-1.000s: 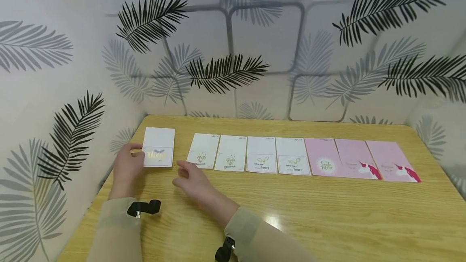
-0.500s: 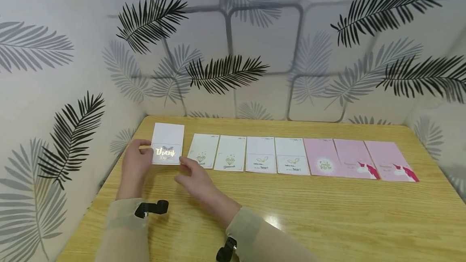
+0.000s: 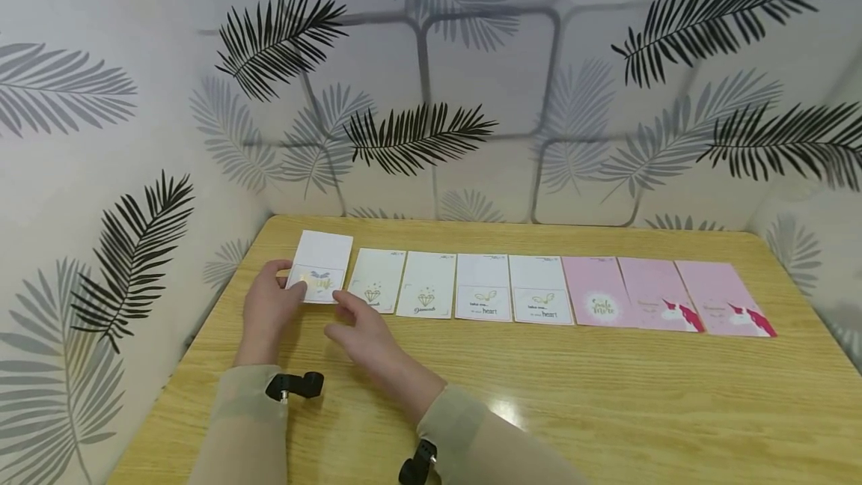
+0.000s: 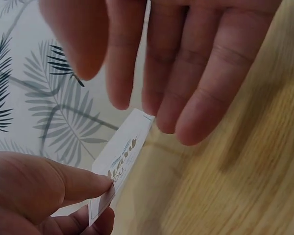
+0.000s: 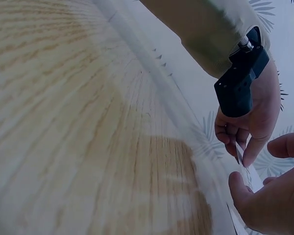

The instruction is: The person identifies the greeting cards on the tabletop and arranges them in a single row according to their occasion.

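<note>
In the head view, my left hand (image 3: 272, 305) pinches the left edge of a white thank-you card (image 3: 319, 264), thumb on its printed front. The left wrist view shows the same thumb (image 4: 88, 183) pressing the tilted card (image 4: 122, 152). My right hand (image 3: 367, 339) is at the card's lower right corner, thumb and forefinger apart. Its relaxed fingers (image 4: 208, 90) hang close to the card's edge; one fingertip seems to touch it. Just right of this card lies a cream card with a gold diamond (image 3: 376, 279).
To the right, the row goes on with another diamond card (image 3: 426, 283), two white winged-heart cards (image 3: 483, 287), a pink smile card (image 3: 595, 290) and two pink unicorn cards (image 3: 727, 298). They lie on a wooden table (image 3: 606, 403), against a leaf-patterned wall (image 3: 471, 81).
My left hand has carried the thank-you card rightward, close beside the first diamond card. My right hand shifted slightly and now meets the card's lower right corner. The other cards stayed put.
</note>
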`<state>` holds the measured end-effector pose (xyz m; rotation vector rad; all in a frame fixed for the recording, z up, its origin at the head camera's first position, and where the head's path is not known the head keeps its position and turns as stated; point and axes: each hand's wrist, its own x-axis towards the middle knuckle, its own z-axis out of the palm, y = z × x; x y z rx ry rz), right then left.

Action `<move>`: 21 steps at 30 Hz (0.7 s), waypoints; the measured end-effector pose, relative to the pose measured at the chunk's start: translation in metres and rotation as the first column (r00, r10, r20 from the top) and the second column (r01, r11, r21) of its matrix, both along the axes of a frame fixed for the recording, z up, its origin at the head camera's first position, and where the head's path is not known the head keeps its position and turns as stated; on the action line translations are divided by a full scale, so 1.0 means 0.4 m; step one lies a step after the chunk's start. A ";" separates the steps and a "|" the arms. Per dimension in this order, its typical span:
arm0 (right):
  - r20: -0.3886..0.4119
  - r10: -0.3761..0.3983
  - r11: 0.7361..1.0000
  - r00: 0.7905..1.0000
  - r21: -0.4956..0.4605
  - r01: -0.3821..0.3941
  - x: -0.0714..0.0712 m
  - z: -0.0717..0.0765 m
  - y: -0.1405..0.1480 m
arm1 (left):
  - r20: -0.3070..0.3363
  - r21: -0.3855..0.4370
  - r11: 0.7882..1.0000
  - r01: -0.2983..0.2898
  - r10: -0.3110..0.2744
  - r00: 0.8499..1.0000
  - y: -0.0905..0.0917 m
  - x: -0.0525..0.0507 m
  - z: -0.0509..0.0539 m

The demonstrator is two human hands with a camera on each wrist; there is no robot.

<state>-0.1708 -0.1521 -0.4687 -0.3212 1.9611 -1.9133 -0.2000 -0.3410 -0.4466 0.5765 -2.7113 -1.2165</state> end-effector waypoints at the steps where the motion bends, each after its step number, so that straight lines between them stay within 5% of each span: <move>1: -0.001 0.001 1.000 1.000 -0.002 -0.001 -0.001 -0.001 -0.001 | 0.002 -0.008 1.000 0.006 -0.006 1.000 -0.001 -0.004 -0.004; 10: 0.014 0.033 0.999 0.999 -0.019 -0.033 -0.020 -0.031 -0.008 | 0.028 -0.083 0.996 0.040 -0.038 0.999 -0.005 -0.028 -0.040; 21: -0.014 0.084 0.996 0.996 0.031 -0.084 -0.034 -0.044 -0.013 | 0.074 -0.076 0.997 0.026 -0.020 0.997 -0.007 -0.033 -0.066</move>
